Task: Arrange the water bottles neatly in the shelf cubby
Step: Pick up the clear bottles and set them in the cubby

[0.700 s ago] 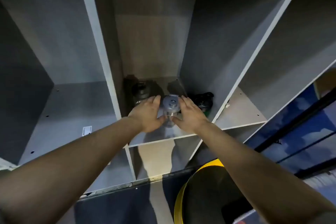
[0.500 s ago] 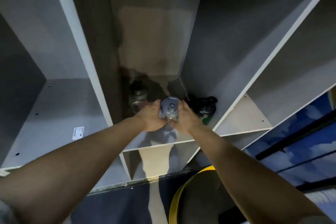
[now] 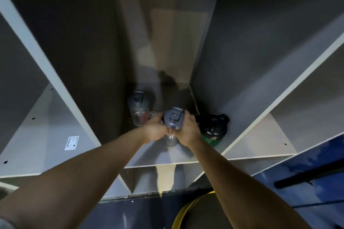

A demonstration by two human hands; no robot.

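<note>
Gripping grey-lid bottle (image 3: pixel 173 120) upright, my left hand (image 3: pixel 155 130) and right hand (image 3: pixel 188 132) wrapped round it, mid-cubby (image 3: pixel 149 160), between clear bottle (image 3: pixel 138 111) at back-left corner and green bottle (image 3: pixel 214 128) by right wall.

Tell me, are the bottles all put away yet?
Almost. Two look placed: a clear bottle stands at the cubby's left wall, and a black-lidded green bottle stands on the right. The left hand and right hand both hold a grey-lidded bottle between those two. What is left: set it down straight and let go.
</note>
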